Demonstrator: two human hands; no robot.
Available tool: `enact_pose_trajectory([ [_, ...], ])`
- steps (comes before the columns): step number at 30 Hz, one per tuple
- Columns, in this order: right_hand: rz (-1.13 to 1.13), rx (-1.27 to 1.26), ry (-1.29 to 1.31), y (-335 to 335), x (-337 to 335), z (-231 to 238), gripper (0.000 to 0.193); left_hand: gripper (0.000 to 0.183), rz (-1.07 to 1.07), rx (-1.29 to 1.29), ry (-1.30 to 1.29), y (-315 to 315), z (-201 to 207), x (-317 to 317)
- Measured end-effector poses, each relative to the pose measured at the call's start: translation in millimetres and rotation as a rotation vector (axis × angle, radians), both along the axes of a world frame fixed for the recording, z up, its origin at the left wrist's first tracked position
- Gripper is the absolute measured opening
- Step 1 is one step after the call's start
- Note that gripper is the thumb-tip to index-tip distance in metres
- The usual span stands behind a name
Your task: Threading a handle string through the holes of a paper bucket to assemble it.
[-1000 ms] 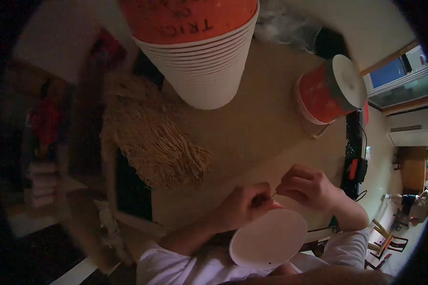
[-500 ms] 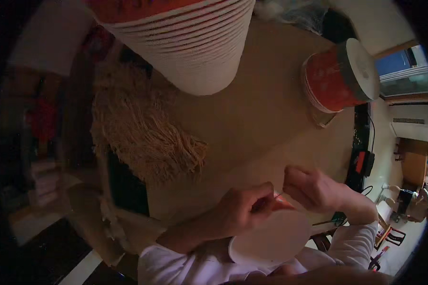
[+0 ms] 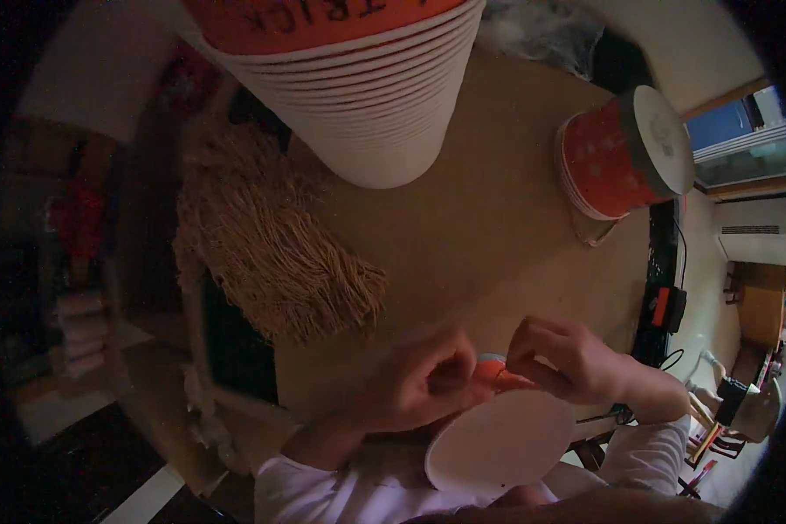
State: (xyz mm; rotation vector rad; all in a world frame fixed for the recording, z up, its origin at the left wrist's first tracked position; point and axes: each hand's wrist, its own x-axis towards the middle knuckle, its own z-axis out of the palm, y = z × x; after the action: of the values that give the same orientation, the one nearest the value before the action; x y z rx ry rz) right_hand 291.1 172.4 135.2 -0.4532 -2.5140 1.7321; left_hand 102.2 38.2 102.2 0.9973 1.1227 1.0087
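Note:
An orange paper bucket (image 3: 498, 374) lies on its side close to my body, its round white base (image 3: 500, 441) turned up toward me. My left hand (image 3: 428, 375) is at its left side, slightly blurred, with thumb and forefinger curled together; whatever they pinch is too small to make out. On the other side, my right hand (image 3: 572, 356) is closed in a pinch beside the bucket's orange wall. Its fingertips hide anything between them. A thick bundle of brown cords (image 3: 271, 244) is spread over the left part of the table.
A tall stack of nested orange and white buckets (image 3: 367, 113) lies across the far side of the brown table (image 3: 489, 236). At the right edge are a few more orange buckets (image 3: 598, 162), one showing its pale base. Clear plastic wrap (image 3: 541, 35) sits at the back.
My left hand has moved a little left and up, and my right hand slightly left, toward the bucket. A thin strand seen between the fingers earlier no longer shows clearly. The view has shifted slightly.

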Motion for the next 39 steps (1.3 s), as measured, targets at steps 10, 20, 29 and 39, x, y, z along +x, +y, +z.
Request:
enact_pose_trajectory([
  [10, 0.047, 0.015, -0.005, 0, -15, -12, 0.007, 0.024, -0.175, 0.462, 0.434, 13, 8, -9],
  [20, -0.07, 0.018, -0.119, -4, -16, -10, 0.007, 0.018, -0.013, 0.462, 0.494, 5, -6, 10],
  [29, -0.181, -0.02, -0.134, -12, -6, 9, 0.008, 0.014, 0.026, 0.295, 0.223, 1, -7, 16],
  [39, -0.337, 0.242, -0.019, -42, -4, 23, 0.015, 0.014, 0.047, -0.366, -0.548, 1, -12, 16],
])
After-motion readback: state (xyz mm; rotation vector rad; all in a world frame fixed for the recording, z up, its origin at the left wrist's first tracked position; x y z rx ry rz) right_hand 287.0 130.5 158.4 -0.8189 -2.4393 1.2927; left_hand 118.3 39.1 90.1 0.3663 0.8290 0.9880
